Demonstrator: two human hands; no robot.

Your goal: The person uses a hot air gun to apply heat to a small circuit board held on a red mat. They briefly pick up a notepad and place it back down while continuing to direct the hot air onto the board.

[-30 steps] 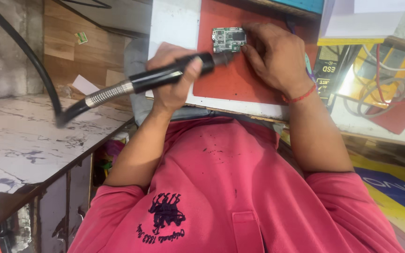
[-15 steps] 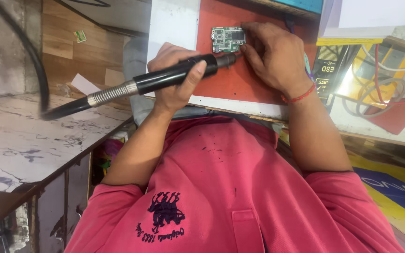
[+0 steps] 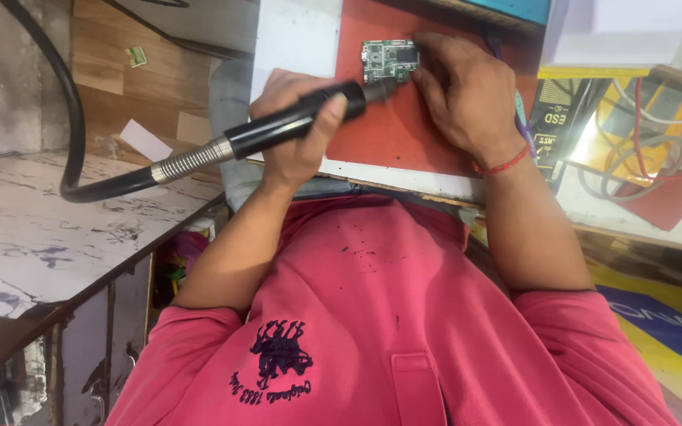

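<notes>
Seen from above: a white bench (image 3: pixel 294 39) with a red mat (image 3: pixel 404 134) on it, a grey marbled counter (image 3: pixel 25 229) to the left and loose cables (image 3: pixel 633 150) to the right.

On the mat, near its far edge, lies a small green board (image 3: pixel 388 59). Pinned there by the right hand (image 3: pixel 467 95), with fingers curled down on the right end of the board and the palm resting on the mat. Closed firmly around a black wand (image 3: pixel 258 136) is the left hand (image 3: pixel 297 130), thumb laid over the barrel. Trails off from the back of the wand a thick hose (image 3: pixel 73 134), first in metal coil, then in black rubber, looping over the counter. Sits at the near edge of the board the tip (image 3: pixel 380 88); cannot tell whether touching or just above.

To do this step well, probably:
- Rest the left wrist on the bench edge, so that the tip does not shake.
- Bring the tip only over the part in work, not over the neighbours.
- Hold the right fingers well apart from the tip, while pressing the board flat.
- Give slack to the hose, because its pull can turn the wand.
- Watch the board itself, not the hand.

Looks risky mostly for the right fingertips, so near to the tip.
</notes>
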